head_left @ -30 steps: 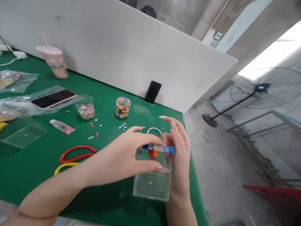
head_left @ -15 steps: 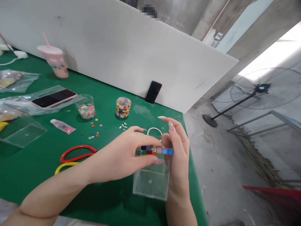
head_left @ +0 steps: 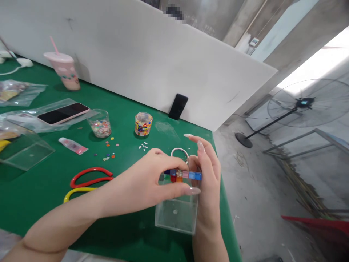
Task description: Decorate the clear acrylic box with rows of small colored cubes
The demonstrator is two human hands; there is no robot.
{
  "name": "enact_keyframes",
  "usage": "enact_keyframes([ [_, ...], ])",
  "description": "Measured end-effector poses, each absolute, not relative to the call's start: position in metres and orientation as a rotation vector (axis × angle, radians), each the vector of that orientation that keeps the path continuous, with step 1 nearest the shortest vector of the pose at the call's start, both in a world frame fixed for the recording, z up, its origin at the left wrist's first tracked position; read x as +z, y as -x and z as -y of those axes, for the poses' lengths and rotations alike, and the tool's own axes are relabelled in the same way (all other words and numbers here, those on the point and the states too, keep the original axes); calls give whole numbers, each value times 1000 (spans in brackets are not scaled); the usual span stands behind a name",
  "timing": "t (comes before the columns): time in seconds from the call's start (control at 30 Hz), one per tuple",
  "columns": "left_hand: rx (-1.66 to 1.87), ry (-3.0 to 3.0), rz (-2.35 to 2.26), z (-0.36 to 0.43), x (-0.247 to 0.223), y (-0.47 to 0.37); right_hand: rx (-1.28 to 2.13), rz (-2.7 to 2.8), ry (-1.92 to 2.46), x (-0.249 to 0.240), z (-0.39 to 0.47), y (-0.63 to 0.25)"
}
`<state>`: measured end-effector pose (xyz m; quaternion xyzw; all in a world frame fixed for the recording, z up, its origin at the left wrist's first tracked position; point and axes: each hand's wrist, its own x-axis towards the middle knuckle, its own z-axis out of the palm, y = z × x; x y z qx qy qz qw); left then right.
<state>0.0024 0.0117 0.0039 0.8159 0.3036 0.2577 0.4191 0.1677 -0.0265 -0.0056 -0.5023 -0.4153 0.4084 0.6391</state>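
Observation:
My right hand (head_left: 208,178) grips a clear plastic box (head_left: 176,216) along its right side, holding it tilted above the table. A row of small glossy mosaic tiles (head_left: 188,175) in blue, pink, orange and red lies along the box, with a pale star-shaped piece among them. Over that row my left hand (head_left: 160,174) reaches in from the left, its index finger behind the tiles and its thumb in front. Its other fingertips are hidden. Just beyond the hands a white ring (head_left: 179,154) shows in part.
A clear cup of colourful bits (head_left: 100,125), a mosaic-covered jar (head_left: 143,124), a small tube (head_left: 73,145) and red and yellow handles (head_left: 91,178) lie on the green table (head_left: 122,236). Farther back are a pink cup (head_left: 63,71), a phone (head_left: 64,113) and another phone (head_left: 178,106) leaning on the white partition.
My left thumb has slid to the right along the front of the tiles, and its index finger has shifted slightly. My right hand keeps its hold on the box.

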Motion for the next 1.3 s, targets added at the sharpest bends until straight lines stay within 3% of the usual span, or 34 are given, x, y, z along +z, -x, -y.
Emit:
enact_keyframes([
  [0.67,608,-1988,-729,-13,8,-11,940,905,1271,3,28,-165],
  [1.3,733,-2119,-744,-20,4,-2,906,892,1086,-15,14,-180],
])
